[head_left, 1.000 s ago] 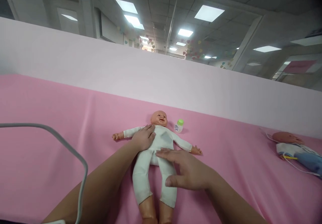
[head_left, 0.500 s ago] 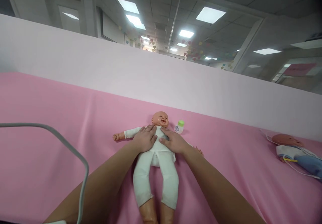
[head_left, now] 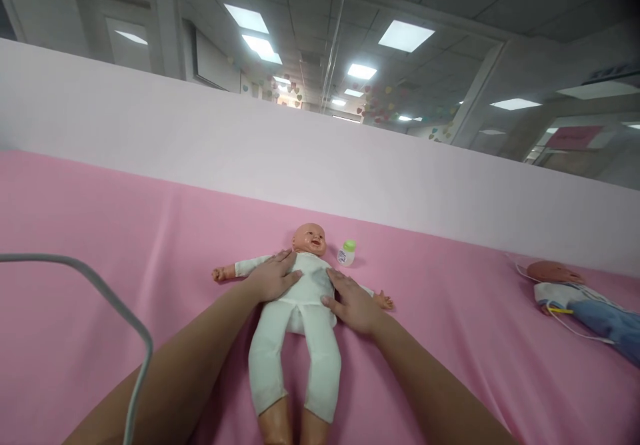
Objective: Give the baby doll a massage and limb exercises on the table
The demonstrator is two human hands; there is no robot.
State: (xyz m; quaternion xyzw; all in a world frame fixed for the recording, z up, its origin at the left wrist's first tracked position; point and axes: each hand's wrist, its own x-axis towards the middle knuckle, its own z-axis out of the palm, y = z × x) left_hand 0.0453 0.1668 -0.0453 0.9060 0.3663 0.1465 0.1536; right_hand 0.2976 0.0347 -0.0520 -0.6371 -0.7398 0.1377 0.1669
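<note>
My left hand (head_left: 273,280): flat on one side of the doll (head_left: 307,292), fingers extended and nearly together, thumb apart, pinching nothing; my right hand (head_left: 353,302): likewise laid out, thumb apart, slid outward from mid-chest to the opposite side within the last half second; consequently, my hands now flank the trunk, its middle uncovered; doll: face up, arms out, on the pink sheet (head_left: 100,232); bottle (head_left: 346,254), green-capped: beside its head; second doll (head_left: 590,308): far right; grey cable (head_left: 107,290): left; white panel (head_left: 240,138): behind.
</note>
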